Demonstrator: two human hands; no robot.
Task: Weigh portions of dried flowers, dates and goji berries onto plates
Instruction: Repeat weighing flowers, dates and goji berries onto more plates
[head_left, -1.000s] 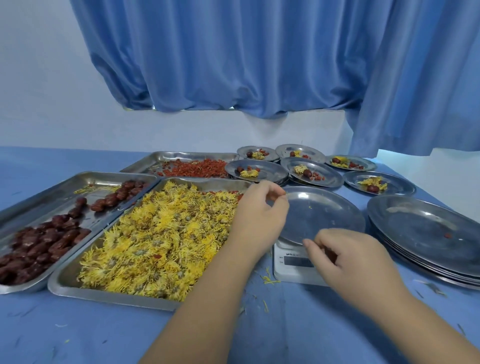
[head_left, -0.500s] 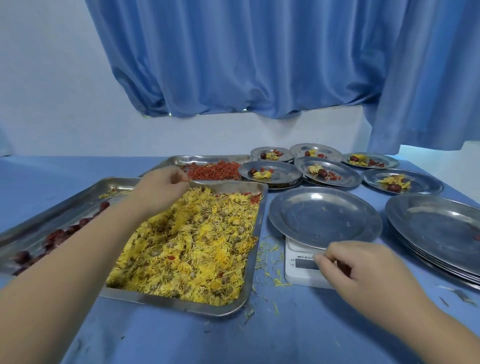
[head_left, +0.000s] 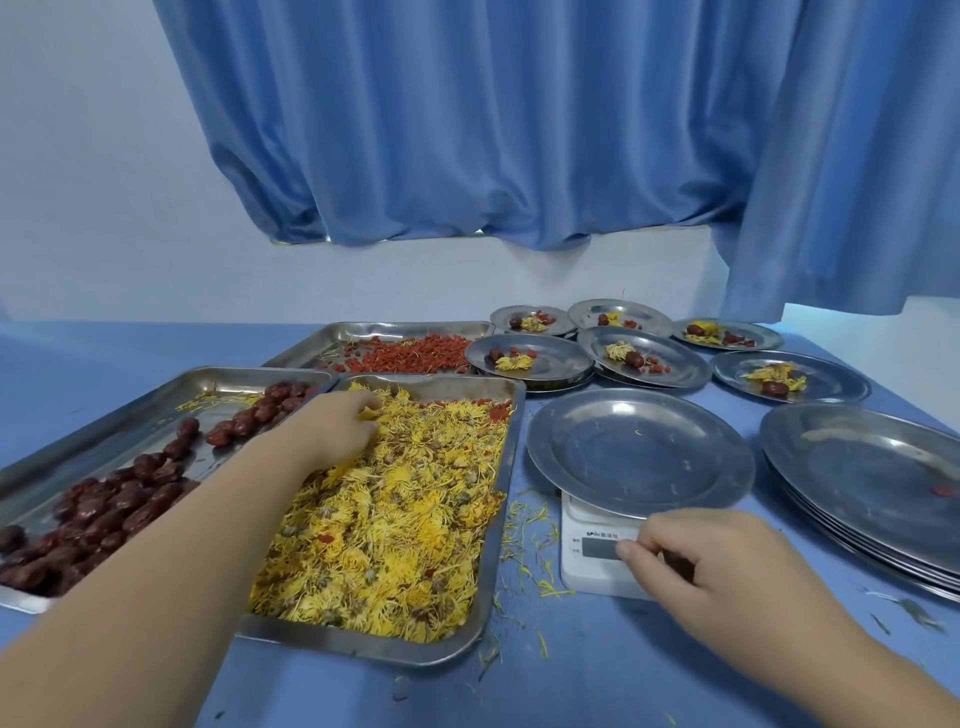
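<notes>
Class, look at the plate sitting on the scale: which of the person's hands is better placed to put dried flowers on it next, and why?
Probably the left. The left hand is already in the dried flowers, fingers curled as if gathering some. The right hand rests at the scale, below the bare plate.

Looked like polished, mirror-bright steel for the plate (head_left: 640, 453) on the scale (head_left: 597, 558), itself smooth white plastic with a dull grey display. Same glossy metal on the flower tray (head_left: 395, 649) and stacked plates (head_left: 872, 467). Showed dry, fibrous, matt petals (head_left: 395, 519); wrinkled, faintly shiny dates (head_left: 104, 509). Appeared matt blue on the tabletop (head_left: 597, 675), softly folded cloth for the curtain (head_left: 467, 130).
</notes>
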